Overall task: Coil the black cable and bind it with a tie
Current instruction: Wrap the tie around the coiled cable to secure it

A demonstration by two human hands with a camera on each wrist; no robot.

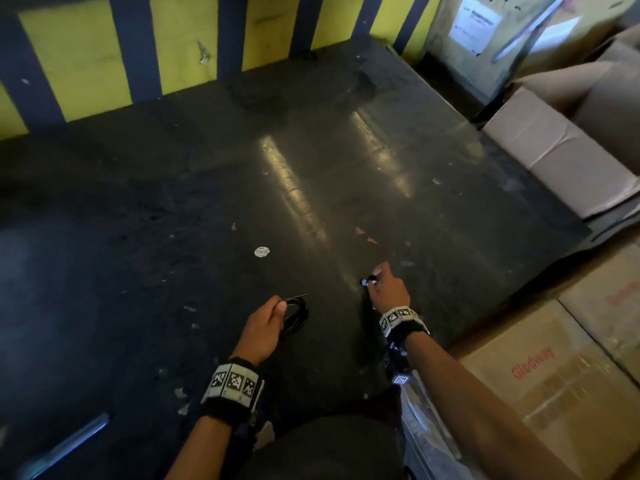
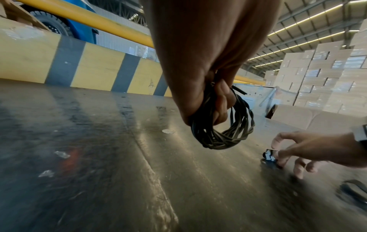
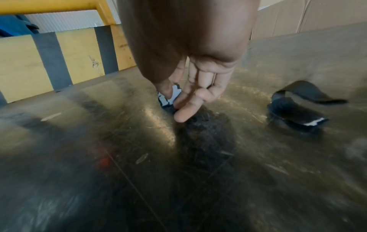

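Note:
My left hand (image 1: pixel 275 311) grips a coil of black cable (image 1: pixel 298 315) just above the dark floor plate (image 1: pixel 173 220). In the left wrist view the cable (image 2: pixel 224 136) hangs as several loops from the curled fingers of that hand (image 2: pixel 206 116), with one cable end sticking out behind it. To the right, my right hand (image 1: pixel 375 279) reaches down to the plate. There its thumb and fingertips pinch a small black tie with a white patterned tab (image 1: pixel 366 281). The right wrist view shows the tie (image 3: pixel 165 101) between the thumb and fingers of my right hand (image 3: pixel 172 100).
A second black strap (image 3: pixel 295 113) lies curled on the plate right of my right hand. Cardboard boxes (image 1: pixel 561 157) line the right edge, with more at the near right (image 1: pixel 554 375). A yellow and grey striped barrier (image 1: pixel 86 57) closes the far side.

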